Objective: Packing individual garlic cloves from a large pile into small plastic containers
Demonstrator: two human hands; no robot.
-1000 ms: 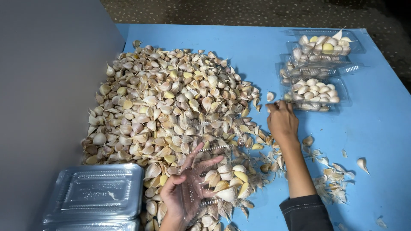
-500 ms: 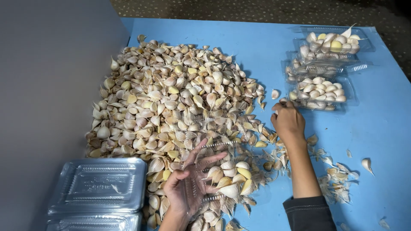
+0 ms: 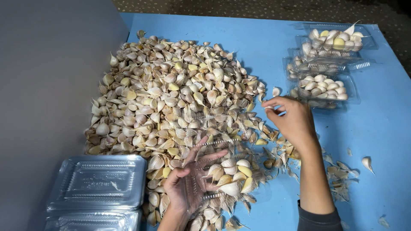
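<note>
An open clear plastic clamshell container (image 3: pixel 205 171), ribbed along its edges and partly filled with pale, papery-skinned garlic cloves (image 3: pixel 233 175), lies tilted at the near edge of the big heap of loose unpeeled garlic cloves (image 3: pixel 171 94) spread over the blue tabletop (image 3: pixel 385 137).

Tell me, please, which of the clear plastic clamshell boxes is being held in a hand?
The open clear plastic clamshell box over the garlic clove pile, gripped by the left hand; the others lie untouched.

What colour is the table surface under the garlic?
Bright blue table surface, seen in the head view.
</note>
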